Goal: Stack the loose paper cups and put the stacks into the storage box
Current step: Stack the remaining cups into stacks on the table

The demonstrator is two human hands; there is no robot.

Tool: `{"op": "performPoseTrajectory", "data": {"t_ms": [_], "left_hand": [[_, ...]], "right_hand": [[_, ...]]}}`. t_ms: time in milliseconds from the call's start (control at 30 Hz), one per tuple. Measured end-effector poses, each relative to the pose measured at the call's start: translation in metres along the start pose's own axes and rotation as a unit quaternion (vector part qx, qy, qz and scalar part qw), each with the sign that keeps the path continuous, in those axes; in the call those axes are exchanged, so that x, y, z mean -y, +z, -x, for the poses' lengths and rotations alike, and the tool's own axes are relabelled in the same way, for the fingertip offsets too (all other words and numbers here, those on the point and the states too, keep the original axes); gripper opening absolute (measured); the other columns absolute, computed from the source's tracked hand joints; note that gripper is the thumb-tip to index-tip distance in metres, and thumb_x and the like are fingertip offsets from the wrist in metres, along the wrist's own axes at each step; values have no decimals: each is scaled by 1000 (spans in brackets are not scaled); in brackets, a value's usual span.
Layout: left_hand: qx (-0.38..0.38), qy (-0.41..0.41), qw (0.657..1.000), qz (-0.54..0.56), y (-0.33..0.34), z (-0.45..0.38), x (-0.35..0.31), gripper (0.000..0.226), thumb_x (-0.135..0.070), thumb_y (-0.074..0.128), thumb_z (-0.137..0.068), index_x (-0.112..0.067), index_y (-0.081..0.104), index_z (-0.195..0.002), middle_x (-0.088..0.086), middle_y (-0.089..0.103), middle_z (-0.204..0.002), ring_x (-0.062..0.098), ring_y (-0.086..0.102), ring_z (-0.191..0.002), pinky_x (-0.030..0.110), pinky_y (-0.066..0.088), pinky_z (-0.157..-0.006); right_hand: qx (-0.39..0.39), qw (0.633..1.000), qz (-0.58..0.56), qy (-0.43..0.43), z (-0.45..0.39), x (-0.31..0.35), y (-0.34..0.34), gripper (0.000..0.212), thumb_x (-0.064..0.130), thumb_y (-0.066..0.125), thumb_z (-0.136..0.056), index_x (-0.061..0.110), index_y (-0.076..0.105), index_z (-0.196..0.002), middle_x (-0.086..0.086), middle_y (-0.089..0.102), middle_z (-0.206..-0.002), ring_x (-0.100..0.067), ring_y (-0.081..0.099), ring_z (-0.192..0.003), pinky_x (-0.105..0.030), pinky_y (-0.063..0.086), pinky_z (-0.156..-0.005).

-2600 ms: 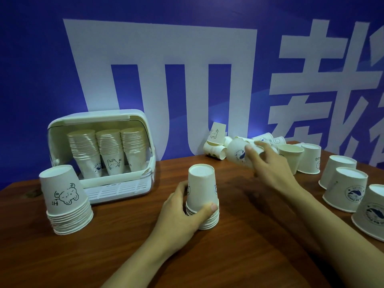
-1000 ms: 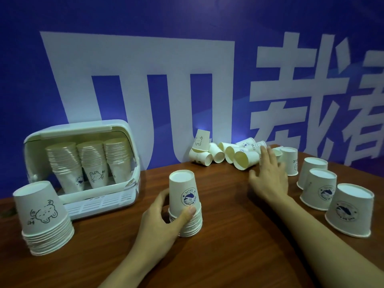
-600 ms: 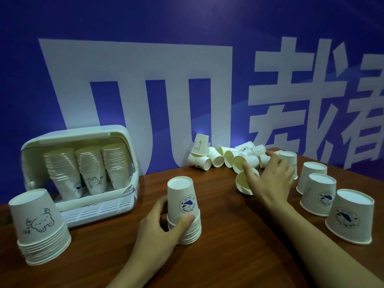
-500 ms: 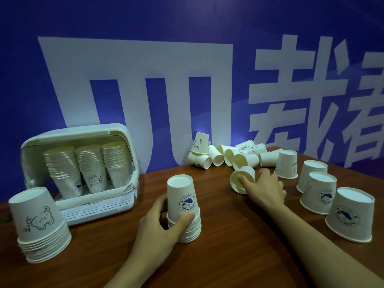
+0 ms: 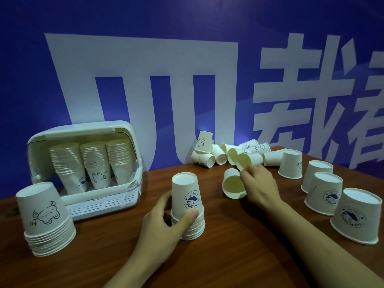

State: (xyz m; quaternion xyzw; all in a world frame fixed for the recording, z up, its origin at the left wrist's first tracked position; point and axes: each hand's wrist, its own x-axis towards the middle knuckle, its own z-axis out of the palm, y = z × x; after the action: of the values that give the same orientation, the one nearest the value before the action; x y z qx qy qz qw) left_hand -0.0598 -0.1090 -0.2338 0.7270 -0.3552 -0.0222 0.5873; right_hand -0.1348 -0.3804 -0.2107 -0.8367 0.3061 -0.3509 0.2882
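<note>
Now left hand (image 5: 164, 221) gripping stack (image 5: 188, 206), right hand (image 5: 259, 183) pinching cup (image 5: 233, 185)

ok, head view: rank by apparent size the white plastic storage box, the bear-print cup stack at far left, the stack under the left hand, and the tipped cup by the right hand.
1. White plastic storage box
2. Bear-print cup stack; nearer the camera, so flattered
3. Stack under the left hand
4. Tipped cup by the right hand

My left hand (image 5: 164, 223) grips upside-down cup stack (image 5: 187, 206) mid-table; right hand (image 5: 259, 183) pinches tipped loose cup (image 5: 233, 186). White storage box (image 5: 83, 163), lid open, holds 3 stacks.
</note>
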Motion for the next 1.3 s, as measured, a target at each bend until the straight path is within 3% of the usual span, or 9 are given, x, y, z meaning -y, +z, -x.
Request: {"op": "performPoseTrajectory", "data": {"t_ms": [100,200,367,500,600,733,833,1100,1300], "left_hand": [[-3,0,1000,-2,0,-1,1,68,-58,80,-67,-39,60,-129,-24,72,-118,-11,65,-106,4,50,-77],[-5,-2,1000,-5,0,0,0,66,-59,79,-67,-39,61,-127,-29,72,-113,-13,64,-106,3,48,-78],[-6,-2,1000,-8,1,1,-3,60,-53,79,-70,-41,59,-125,-29,71,-110,-19,62,-102,1,47,-75],[1,-5,1000,-10,1,1,-2,60,-54,79,-71,-42,58,-125,-29,71,-112,-17,62,-105,3,48,-77],[7,-4,1000,-16,1,2,-3,60,-55,80,-72,-42,58,-127,-27,72,-114,-15,62,-106,4,48,-79],[13,1,1000,-13,1,0,-2,53,-40,84,-80,-38,61,-128,-29,74,-112,-12,67,-103,5,49,-80],[10,1,1000,-24,2,-1,4,57,-56,84,-74,-44,62,-125,-24,73,-119,-9,65,-110,14,53,-89],[-5,-14,999,-46,0,-6,16,119,-87,78,-54,-37,36,-154,-20,58,-141,4,55,-132,42,48,-111],[-16,20,999,-22,0,-3,12,77,-55,83,-75,-40,49,-142,-19,67,-130,-1,63,-120,12,52,-88]], "right_hand": [[0,998,48,27,5,12,-1,71,70,31,-91,9,57,-67,-7,60,-79,-22,56,-70,-35,37,-62],[99,986,96,92,3,15,8,77,92,37,-74,17,50,-71,-2,60,-75,-22,56,-70,-36,38,-61],[176,969,-123,121,5,30,2,52,62,76,-74,21,51,-95,-2,62,-91,-15,63,-71,-29,47,-59],[2,959,-282,-26,22,67,-12,57,43,81,-80,23,56,-128,-1,65,-115,-6,65,-91,-24,56,-74],[-8,912,-390,-127,39,93,-25,56,52,72,-79,37,53,-130,6,64,-117,-11,68,-101,-28,59,-82],[45,919,-303,-249,53,106,-18,35,36,77,-87,32,63,-119,12,70,-110,-12,69,-94,-23,56,-78],[57,930,-201,-302,56,97,-2,32,33,82,-83,23,68,-110,14,70,-101,-9,67,-94,-12,47,-79],[95,937,-123,-313,55,88,12,36,52,73,-78,32,64,-107,18,66,-99,-8,62,-92,-23,49,-80],[117,936,-158,-291,60,86,22,31,45,74,-81,32,63,-107,16,66,-102,-10,62,-94,-19,48,-78]]}}
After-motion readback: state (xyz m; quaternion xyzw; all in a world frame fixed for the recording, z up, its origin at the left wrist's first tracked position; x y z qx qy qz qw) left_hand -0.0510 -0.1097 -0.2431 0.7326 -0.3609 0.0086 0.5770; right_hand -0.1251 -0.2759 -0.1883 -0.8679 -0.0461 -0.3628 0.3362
